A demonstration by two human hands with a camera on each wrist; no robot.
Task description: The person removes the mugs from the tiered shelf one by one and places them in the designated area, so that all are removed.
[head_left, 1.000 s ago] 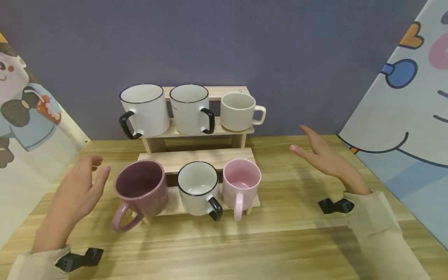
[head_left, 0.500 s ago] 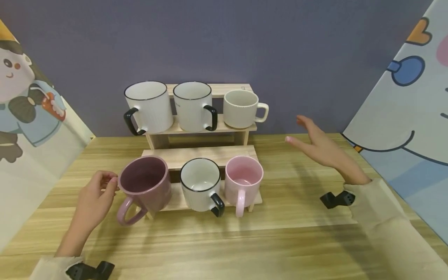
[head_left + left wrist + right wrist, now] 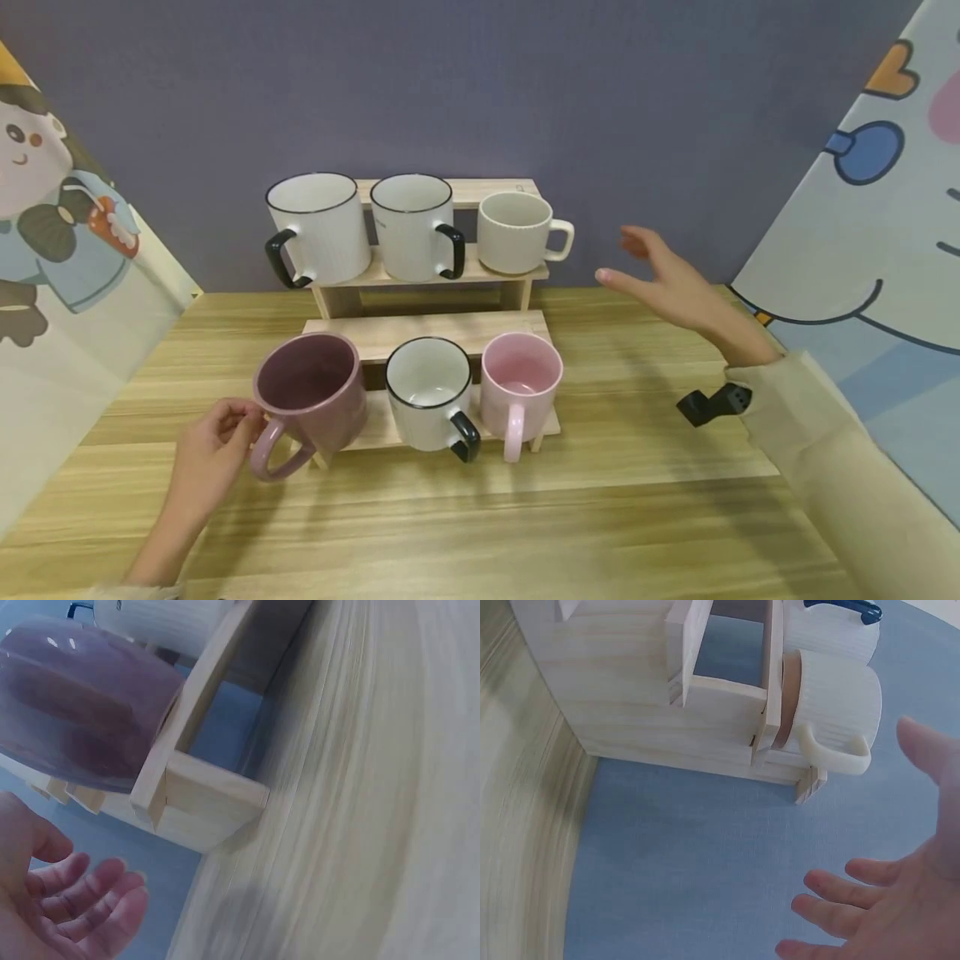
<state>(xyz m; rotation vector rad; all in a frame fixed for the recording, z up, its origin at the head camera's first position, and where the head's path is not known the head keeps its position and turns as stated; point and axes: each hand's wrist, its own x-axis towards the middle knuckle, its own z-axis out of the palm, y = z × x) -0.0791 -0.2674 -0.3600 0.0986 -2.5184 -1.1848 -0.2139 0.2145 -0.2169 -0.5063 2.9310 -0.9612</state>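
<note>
Beside the big mauve mug (image 3: 333, 425) is my left hand (image 3: 213, 454), its fingertips at the mug's left side near the handle in the head view. In the left wrist view that hand (image 3: 71, 907) has loosely bent fingers, with a gap between them and the mauve mug (image 3: 82, 705). My right hand (image 3: 671, 283) is held in the air with thumb and fingers spread, nearest to the small cream mug (image 3: 512, 242). From the right wrist, the cream mug's handle (image 3: 836, 757) faces that hand (image 3: 907, 900), and nothing is held.
A two-tier wooden rack (image 3: 427, 333) carries the mugs. Two white mugs, one wide (image 3: 330, 242) and one narrower (image 3: 408, 246), share the top with the cream one. Below stand a black-rimmed white mug (image 3: 420, 425) and a pink mug (image 3: 498, 408). A grey wall (image 3: 480, 92) rises behind.
My left hand has moved right, up to the mauve mug's side. The right hand has drifted left and slightly up, closer to the cream mug. The mugs stay in place.
</note>
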